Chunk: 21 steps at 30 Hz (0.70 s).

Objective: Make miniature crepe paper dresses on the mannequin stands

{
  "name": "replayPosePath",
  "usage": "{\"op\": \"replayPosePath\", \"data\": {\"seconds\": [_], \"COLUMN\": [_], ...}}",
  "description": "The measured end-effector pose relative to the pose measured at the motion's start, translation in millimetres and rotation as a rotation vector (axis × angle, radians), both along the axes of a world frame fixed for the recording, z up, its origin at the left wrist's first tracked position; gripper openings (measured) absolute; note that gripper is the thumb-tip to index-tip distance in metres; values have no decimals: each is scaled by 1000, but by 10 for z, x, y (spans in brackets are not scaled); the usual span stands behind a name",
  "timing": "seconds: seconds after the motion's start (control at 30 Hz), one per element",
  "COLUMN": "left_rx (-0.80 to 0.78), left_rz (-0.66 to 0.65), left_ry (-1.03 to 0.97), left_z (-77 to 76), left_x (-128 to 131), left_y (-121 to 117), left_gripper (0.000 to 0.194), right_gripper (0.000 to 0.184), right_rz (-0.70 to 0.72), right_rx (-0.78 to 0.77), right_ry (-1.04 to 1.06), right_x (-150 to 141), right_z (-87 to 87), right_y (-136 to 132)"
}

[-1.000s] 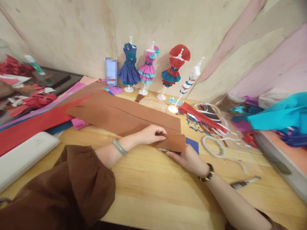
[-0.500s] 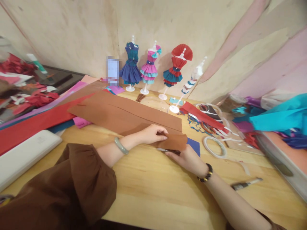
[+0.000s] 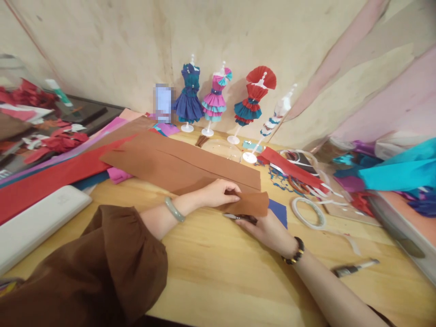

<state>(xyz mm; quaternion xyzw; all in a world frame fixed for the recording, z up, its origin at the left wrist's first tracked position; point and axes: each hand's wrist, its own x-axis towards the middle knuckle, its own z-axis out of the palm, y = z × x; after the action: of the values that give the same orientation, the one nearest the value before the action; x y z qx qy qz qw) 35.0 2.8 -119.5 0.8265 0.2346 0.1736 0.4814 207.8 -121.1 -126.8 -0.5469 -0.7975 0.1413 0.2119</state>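
Brown crepe paper (image 3: 146, 159) lies in long sheets across the middle of the table. My left hand (image 3: 220, 193) is closed on a brown crepe paper piece (image 3: 254, 203), its thumb and fingertips pinching the left end. The piece's right end curls up over my right hand (image 3: 272, 229), which is closed on a pair of scissors (image 3: 233, 217). A metal blade points left under the paper's near edge; the dark handles are mostly hidden by my fingers and the paper. A blue paper piece (image 3: 278, 212) lies behind my right hand.
Small dress forms in paper dresses (image 3: 189, 97) stand along the wall. On the right are a tape roll (image 3: 309, 213), a craft knife (image 3: 356, 268), a red strip (image 3: 294, 170) and a bin (image 3: 391, 218). At left lie a white box-like object (image 3: 44, 227) and red paper (image 3: 61, 186).
The whole view has shifted slightly, so things sit a little farther right and lower. Both hands keep their hold on the paper and scissors; slightly more of the blade shows.
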Motion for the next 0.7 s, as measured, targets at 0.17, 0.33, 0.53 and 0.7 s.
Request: {"op": "replayPosePath", "data": {"seconds": [0.17, 0.33, 0.53, 0.7], "left_rx": [32, 34, 39, 25], "left_rz": [11, 13, 7, -14], "left_ry": [3, 5, -14, -24], "left_z": [-26, -35, -25, -21], "left_x": [-8, -12, -11, -12], "left_y": [4, 1, -6, 1], "left_gripper": [15, 14, 13, 11], "right_gripper": [26, 25, 24, 23], "right_rz": [-6, -5, 1, 0], "right_rx": [58, 49, 26, 111], "right_ry": [-53, -56, -42, -48], "right_x": [10, 22, -37, -53], "right_z": [-27, -58, 8, -1], "right_y": [5, 6, 3, 3]}}
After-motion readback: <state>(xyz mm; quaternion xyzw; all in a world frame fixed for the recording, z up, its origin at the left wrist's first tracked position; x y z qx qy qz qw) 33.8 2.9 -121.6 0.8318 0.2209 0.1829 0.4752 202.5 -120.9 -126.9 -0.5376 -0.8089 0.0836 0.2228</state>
